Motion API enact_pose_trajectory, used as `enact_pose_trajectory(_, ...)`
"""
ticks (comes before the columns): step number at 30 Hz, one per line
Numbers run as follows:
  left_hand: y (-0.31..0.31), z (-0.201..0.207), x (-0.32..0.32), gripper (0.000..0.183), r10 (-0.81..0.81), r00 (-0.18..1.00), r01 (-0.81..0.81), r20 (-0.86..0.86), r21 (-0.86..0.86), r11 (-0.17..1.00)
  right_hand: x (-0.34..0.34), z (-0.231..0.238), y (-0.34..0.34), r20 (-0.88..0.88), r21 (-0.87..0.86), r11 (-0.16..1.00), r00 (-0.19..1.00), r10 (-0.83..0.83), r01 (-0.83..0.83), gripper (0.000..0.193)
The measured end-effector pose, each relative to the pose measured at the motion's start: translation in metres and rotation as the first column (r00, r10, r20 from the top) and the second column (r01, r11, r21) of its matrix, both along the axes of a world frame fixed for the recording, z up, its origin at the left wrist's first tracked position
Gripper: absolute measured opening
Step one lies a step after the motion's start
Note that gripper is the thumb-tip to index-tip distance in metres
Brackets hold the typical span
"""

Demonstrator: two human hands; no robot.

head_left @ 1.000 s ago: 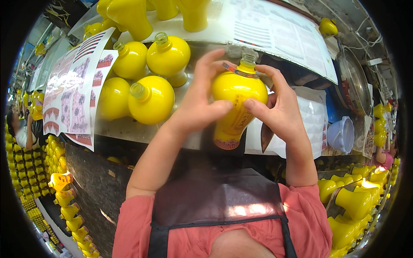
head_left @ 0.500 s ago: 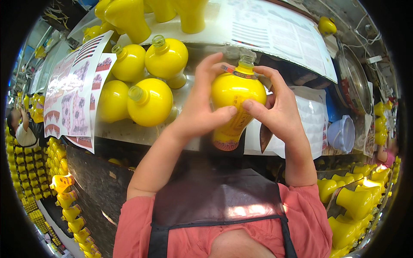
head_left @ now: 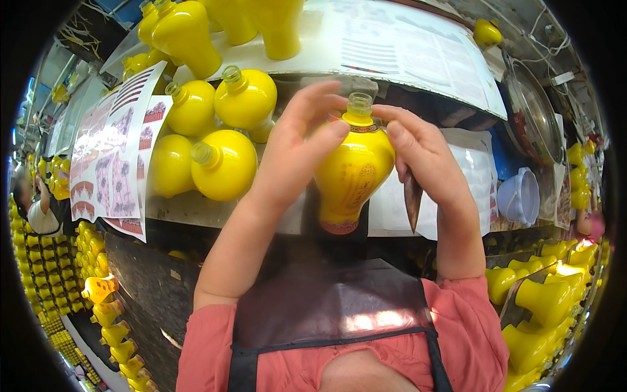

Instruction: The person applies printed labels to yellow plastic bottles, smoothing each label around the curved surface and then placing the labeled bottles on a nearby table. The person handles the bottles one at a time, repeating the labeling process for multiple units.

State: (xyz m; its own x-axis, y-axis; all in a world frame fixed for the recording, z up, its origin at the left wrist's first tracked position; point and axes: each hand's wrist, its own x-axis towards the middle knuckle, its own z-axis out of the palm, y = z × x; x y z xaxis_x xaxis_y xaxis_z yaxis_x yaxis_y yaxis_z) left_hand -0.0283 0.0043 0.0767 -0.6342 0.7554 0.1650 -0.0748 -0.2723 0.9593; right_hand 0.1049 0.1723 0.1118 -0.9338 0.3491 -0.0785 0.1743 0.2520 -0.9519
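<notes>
A glossy yellow bottle [head_left: 353, 166] with a clear glass neck stands upright before me, bearing dark printed decals on its body and a patterned band at its foot. Round the base of its neck runs a narrow dark decal strip [head_left: 364, 129]. My left hand [head_left: 300, 134], slightly blurred, curls round the left shoulder, thumb and fingers near the strip's left end. My right hand [head_left: 424, 153] reaches round the other side, index finger against the neck. Tucked in its lower fingers is a brown pointed flat blade [head_left: 413, 199], its tip hanging down. What lies under the left palm is hidden.
Several yellow bottles [head_left: 225, 163] stand at left, beside printed decal sheets [head_left: 108, 157]. More sheets [head_left: 418, 55] lie on the raised white shelf behind. A pale blue bucket [head_left: 519, 199] stands at right. Racks of yellow bottles [head_left: 542, 300] fill both sides; a person [head_left: 40, 212] is at far left.
The strip was slanting off the neck at the left; now it lies closer round the neck. My left hand has shifted left, both thumbs moved up off the body, and the bottle's print faces differently.
</notes>
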Motion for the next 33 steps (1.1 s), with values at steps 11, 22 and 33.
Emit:
enact_pose_trajectory(11,0.008,0.006,-0.004,0.04,0.055,0.997,-0.047,0.048,-0.152,0.987,-0.011,0.007,0.013,0.05,-0.054,0.999,0.999,-0.002,0.005,0.016)
enact_pose_trajectory(22,0.012,0.009,-0.008,0.039,0.048,0.995,-0.032,0.091,-0.176,0.984,-0.006,0.012,0.013,0.044,0.034,0.999,0.999,-0.014,0.013,0.013)
enact_pose_trajectory(33,0.011,0.007,-0.008,0.041,0.029,0.996,-0.013,0.087,-0.183,0.983,-0.012,0.011,0.014,0.074,0.14,0.989,0.996,-0.048,0.038,0.011)
